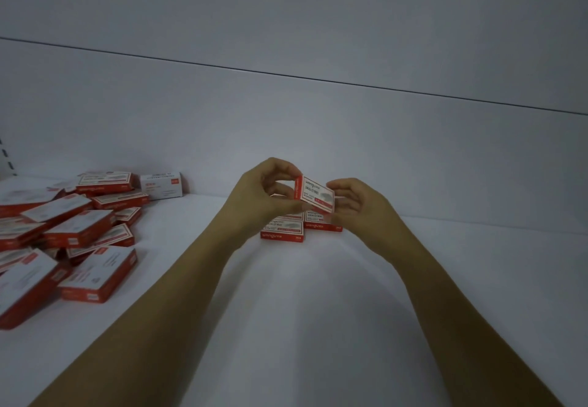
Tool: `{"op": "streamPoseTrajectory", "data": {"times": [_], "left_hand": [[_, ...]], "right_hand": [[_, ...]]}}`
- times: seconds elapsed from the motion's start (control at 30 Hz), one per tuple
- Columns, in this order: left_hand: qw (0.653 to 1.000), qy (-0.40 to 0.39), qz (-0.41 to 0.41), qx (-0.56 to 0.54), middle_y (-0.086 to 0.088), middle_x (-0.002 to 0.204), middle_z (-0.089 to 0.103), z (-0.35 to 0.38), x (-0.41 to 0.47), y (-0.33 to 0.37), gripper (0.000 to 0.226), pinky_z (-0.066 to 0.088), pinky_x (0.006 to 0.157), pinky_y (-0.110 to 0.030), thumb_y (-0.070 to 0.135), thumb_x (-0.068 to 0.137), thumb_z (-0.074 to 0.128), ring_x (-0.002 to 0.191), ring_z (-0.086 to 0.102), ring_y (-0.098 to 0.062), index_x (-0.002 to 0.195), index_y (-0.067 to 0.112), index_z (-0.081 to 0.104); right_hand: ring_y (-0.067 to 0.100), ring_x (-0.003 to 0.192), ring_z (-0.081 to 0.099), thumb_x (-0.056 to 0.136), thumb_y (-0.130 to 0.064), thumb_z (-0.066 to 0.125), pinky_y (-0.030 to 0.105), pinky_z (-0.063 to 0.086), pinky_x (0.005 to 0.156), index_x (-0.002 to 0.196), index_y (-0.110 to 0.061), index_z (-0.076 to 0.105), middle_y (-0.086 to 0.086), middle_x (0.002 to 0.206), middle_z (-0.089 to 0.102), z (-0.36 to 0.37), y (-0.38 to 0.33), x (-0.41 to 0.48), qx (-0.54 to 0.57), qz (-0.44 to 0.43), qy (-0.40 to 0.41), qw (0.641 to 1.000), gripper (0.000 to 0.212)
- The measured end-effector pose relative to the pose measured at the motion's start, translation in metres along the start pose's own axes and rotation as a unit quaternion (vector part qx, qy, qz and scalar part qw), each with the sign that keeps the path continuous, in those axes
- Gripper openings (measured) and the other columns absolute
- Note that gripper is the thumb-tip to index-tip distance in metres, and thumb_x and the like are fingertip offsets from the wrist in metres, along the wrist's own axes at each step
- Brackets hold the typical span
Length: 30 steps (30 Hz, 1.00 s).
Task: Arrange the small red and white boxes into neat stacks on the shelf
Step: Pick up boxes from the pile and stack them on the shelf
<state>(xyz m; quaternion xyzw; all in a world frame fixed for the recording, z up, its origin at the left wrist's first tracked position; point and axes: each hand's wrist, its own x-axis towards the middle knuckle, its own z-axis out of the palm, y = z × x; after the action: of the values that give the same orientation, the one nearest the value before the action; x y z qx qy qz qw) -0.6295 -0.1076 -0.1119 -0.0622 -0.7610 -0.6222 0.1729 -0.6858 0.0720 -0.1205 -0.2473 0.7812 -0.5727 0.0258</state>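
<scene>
**One box held over two on the shelf**

The left fingertips [288, 167] and thumb pinch the red short end of a small red and white cardboard box [316, 195], forefinger on its top corner and thumb underneath. At the opposite end we see the right fingers [342, 195] curled narrowly round the edge. The left hand [261, 193] and right hand [362, 206] thus share this one box, which hangs tilted in the air with its printed white face towards us.

Just below it two matching flat boxes [283, 231] lie side by side on the white shelf surface [318, 311]. The hands hide their tops, so we cannot tell how high they are stacked.

Well apart, at the far left, a loose heap of the same red and white boxes [73, 228] sprawls at all angles. Behind the heap a mostly white box [162, 185] stands near the pale grey back panel [286, 120]
</scene>
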Motion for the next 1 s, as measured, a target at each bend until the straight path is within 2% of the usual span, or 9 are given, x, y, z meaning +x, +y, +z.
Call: {"op": "streamPoseTrajectory", "data": {"times": [0.07,0.2,0.37,0.43,0.53,0.63,0.77,0.87,1.0], "left_hand": [[0.999,-0.007,0.031,0.027,0.002,0.102,0.067,0.004,-0.004,0.006,0.041,0.059,0.072,-0.027,-0.002,0.067,0.079,0.081,0.068,-0.018,0.095,0.020,0.059],[0.996,-0.027,0.063,0.064,0.008,0.100,0.065,0.007,-0.009,0.010,0.042,0.056,0.072,-0.018,0.003,0.066,0.081,0.073,0.064,-0.005,0.095,0.026,0.060],[0.994,-0.004,0.059,0.095,0.006,0.099,0.065,0.002,-0.006,0.004,0.041,0.057,0.070,-0.018,0.004,0.069,0.079,0.081,0.066,-0.008,0.094,0.028,0.057],[0.990,0.016,0.058,0.127,0.009,0.100,0.065,0.002,-0.003,0.000,0.042,0.056,0.069,-0.014,0.010,0.071,0.079,0.085,0.065,-0.007,0.097,0.028,0.053],[0.976,0.055,0.090,0.193,0.010,0.105,0.061,0.004,-0.002,-0.007,0.041,0.054,0.075,-0.014,0.011,0.075,0.076,0.090,0.062,-0.007,0.100,0.028,0.048],[0.949,0.085,0.163,0.257,0.004,0.109,0.061,0.006,-0.004,-0.012,0.036,0.048,0.079,-0.008,0.007,0.080,0.071,0.091,0.058,-0.005,0.107,0.019,0.051],[0.916,0.112,0.237,0.303,-0.004,0.111,0.062,0.006,-0.006,-0.016,0.036,0.039,0.083,-0.002,0.004,0.081,0.069,0.092,0.056,-0.005,0.114,0.007,0.056],[0.915,0.111,0.237,0.308,-0.004,0.109,0.062,0.005,-0.005,-0.015,0.037,0.040,0.081,0.000,0.006,0.079,0.071,0.091,0.056,-0.005,0.113,0.007,0.056],[0.949,0.095,0.154,0.258,0.009,0.102,0.060,0.001,-0.001,-0.014,0.043,0.043,0.078,0.000,0.014,0.073,0.078,0.086,0.058,-0.002,0.112,0.015,0.058]], "right_hand": [[0.011,0.089,0.067,0.077,0.003,0.069,0.021,0.055,0.074,0.101,-0.022,0.057,0.000,0.102,0.067,0.005,0.002,0.000,0.005,0.005,-0.023,1.000,0.037],[0.020,0.094,0.067,0.077,0.003,0.067,0.034,0.055,0.084,0.098,-0.024,0.059,0.004,0.102,0.067,0.015,0.008,0.002,-0.010,0.004,-0.033,0.999,0.035],[0.011,0.085,0.067,0.076,0.006,0.068,0.020,0.056,0.069,0.101,-0.022,0.059,0.000,0.098,0.068,0.011,0.004,0.002,0.004,0.002,0.018,1.000,0.038],[0.009,0.088,0.064,0.077,0.003,0.069,0.017,0.055,0.069,0.103,-0.024,0.056,-0.003,0.105,0.064,0.010,-0.001,0.001,-0.042,-0.032,0.074,0.996,0.039],[0.004,0.086,0.058,0.080,-0.005,0.070,0.008,0.052,0.069,0.101,-0.024,0.050,-0.007,0.107,0.052,0.013,-0.008,-0.003,-0.143,-0.118,0.141,0.973,0.036],[0.007,0.084,0.054,0.082,-0.007,0.068,0.006,0.048,0.073,0.100,-0.017,0.050,-0.005,0.105,0.047,0.018,-0.010,-0.007,-0.211,-0.178,0.168,0.946,0.028],[0.009,0.084,0.052,0.080,-0.003,0.069,0.005,0.044,0.075,0.098,-0.008,0.053,0.002,0.103,0.049,0.019,-0.008,-0.009,-0.241,-0.229,0.187,0.924,0.024],[0.009,0.085,0.052,0.079,-0.004,0.070,0.005,0.044,0.074,0.101,-0.005,0.055,0.009,0.107,0.053,0.016,-0.007,-0.007,-0.254,-0.250,0.181,0.917,0.026],[0.007,0.093,0.053,0.081,-0.008,0.070,-0.002,0.043,0.070,0.119,-0.011,0.055,0.005,0.124,0.049,0.008,-0.005,-0.003,-0.258,-0.196,0.138,0.936,0.040]]}}
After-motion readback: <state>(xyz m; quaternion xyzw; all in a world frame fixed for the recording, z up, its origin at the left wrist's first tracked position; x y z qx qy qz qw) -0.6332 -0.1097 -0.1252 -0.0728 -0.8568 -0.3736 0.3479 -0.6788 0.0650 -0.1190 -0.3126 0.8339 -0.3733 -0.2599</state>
